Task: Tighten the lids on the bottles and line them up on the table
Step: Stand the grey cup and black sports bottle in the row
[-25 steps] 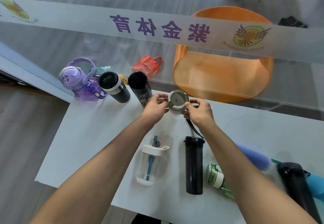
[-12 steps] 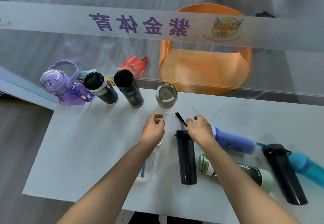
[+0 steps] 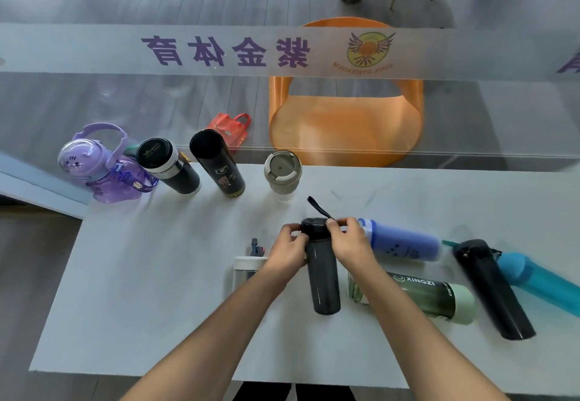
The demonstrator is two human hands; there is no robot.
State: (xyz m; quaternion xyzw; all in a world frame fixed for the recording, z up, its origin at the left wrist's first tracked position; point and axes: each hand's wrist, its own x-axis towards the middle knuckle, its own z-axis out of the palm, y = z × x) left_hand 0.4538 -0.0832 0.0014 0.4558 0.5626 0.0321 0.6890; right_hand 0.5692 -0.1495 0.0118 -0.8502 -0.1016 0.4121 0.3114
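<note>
Both hands at the dark smoky bottle (image 3: 323,278) lying on the table (image 3: 157,275), left hand (image 3: 290,248) fingers gripping its neck, right hand (image 3: 348,243) fingers closed on its black lid (image 3: 314,228), four lidded bottles upright along the far edge

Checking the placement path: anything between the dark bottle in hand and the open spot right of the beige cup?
Nothing visible. Both hands, left hand and right hand, already grip the dark bottle at its lid. The table right of the beige cup shows bare; only the bottle's own strap lies that way.
</note>
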